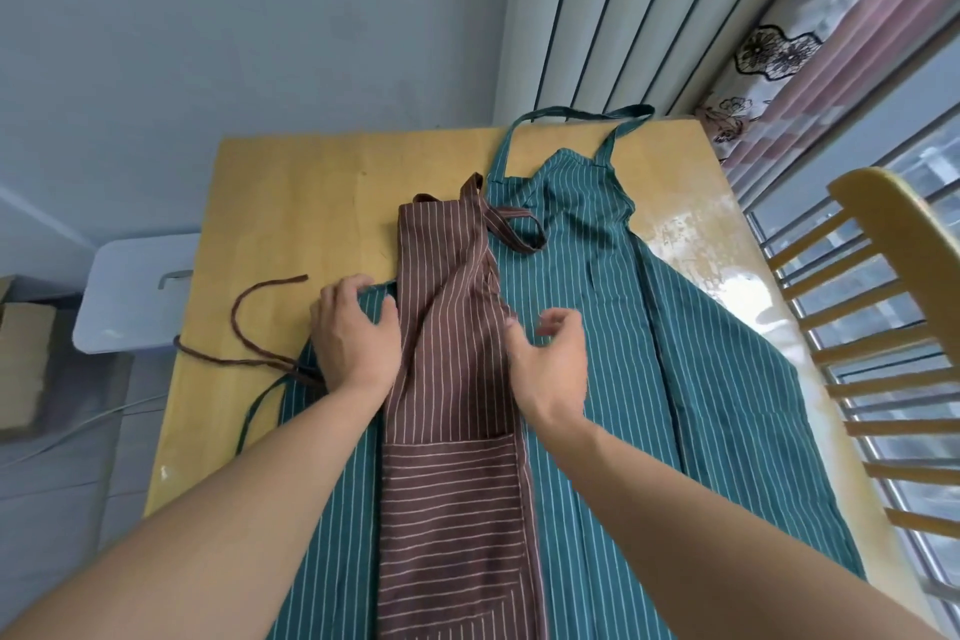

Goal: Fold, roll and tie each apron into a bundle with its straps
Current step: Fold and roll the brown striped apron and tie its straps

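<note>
Fold step. Your brown apron (457, 379), a narrow strip at frame centre, lies on the green apron (675, 353) across the tabletop (291, 203). Left hand (353, 333) and right hand (545, 359): fingers spread, flanking it, gripping nothing. Next, likely: roll from one end, keeping the strap (244, 327) free.

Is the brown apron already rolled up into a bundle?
No, the brown apron lies folded into a long flat strip on top of the green apron, not rolled or tied.

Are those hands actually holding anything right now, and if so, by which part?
Nothing is gripped. The left hand rests flat at the left edge of the folded brown apron; the right hand hovers open at its right edge.
</note>
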{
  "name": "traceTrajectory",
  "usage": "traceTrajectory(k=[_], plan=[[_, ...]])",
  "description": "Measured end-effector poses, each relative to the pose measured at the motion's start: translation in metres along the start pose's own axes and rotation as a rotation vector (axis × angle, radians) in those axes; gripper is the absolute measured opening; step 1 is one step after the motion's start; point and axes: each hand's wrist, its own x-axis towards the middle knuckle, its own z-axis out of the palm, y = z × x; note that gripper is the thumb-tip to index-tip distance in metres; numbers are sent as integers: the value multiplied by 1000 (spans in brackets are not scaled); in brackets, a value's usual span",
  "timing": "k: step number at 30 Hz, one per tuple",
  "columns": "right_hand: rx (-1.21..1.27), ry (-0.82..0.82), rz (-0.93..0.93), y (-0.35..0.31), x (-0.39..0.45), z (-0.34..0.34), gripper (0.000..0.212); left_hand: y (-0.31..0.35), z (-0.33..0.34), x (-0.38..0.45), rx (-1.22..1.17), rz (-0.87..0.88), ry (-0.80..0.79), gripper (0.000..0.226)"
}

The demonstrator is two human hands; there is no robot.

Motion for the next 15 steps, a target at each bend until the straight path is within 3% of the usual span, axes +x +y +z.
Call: traceTrajectory(k=[3, 5, 6, 9, 11, 13, 15], plan=[[-141, -127, 46, 17, -23, 13, 41, -7, -11, -23, -127, -116, -94, 16], [-67, -131, 83, 21, -24, 16, 29, -6, -19, -41, -95, -41, -103, 13], [-25, -131, 105, 21, -22, 13, 28, -7, -20, -51, -54, 57, -129, 20], [-21, -150, 140, 16, -20, -2, 36, -15, -19, -77, 224, 315, -413, 59], [-40, -135, 135, 16, -30, -16, 48, -27, -21, -89, 444, 381, -487, 80], [-69, -130, 100, 21, -47, -30, 55, -27, -31, -102, 360, 183, -390, 94], [-125, -179, 120, 37, -75, -43, 55, -17, -47, -121, -38, -202, -124, 87]])
